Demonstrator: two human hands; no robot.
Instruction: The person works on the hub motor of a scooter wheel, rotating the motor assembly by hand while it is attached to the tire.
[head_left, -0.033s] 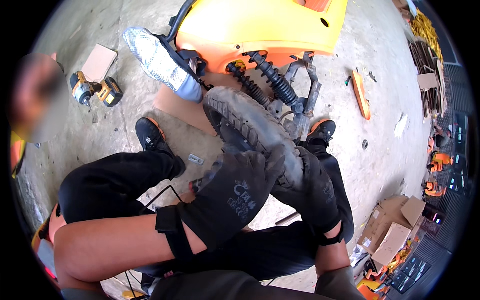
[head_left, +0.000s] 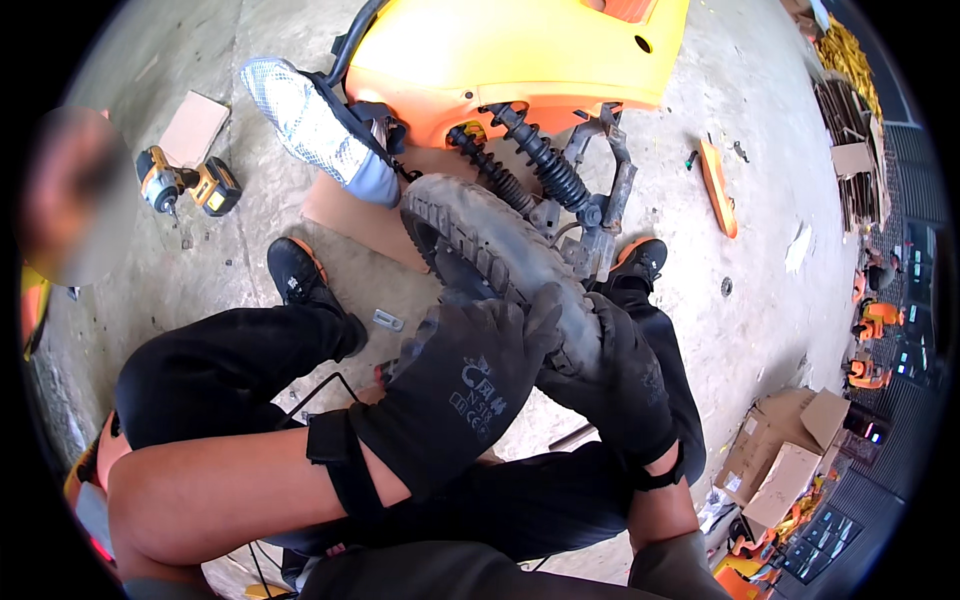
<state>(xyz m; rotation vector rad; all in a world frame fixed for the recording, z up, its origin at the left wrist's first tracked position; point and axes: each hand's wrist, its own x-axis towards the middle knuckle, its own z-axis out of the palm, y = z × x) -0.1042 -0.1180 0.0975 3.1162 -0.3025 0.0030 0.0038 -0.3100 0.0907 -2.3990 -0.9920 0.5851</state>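
A worn, dusty black tyre [head_left: 490, 240] with a blocky tread stands between my legs, on a wheel fixed to the vehicle. My left hand [head_left: 465, 375], in a black glove, holds its near left side, with the thumb pressed on the tread. On the opposite side, my gloved right hand [head_left: 630, 385] wraps its fingers around the tyre's near edge. Beyond the wheel are black coil shock absorbers [head_left: 545, 155] and a bare metal bracket [head_left: 620, 175]. They sit below a yellow and orange body panel [head_left: 500, 60]. My gloves hide the near end of the tyre.
A cordless power tool [head_left: 190, 182] lies at left beside a cardboard piece [head_left: 195, 128]. More cardboard [head_left: 345, 220] lies under the wheel. A small metal plate [head_left: 388, 320] rests near my left shoe [head_left: 300, 270]. An orange strip [head_left: 717, 190] and a cardboard box [head_left: 770, 440] are at right.
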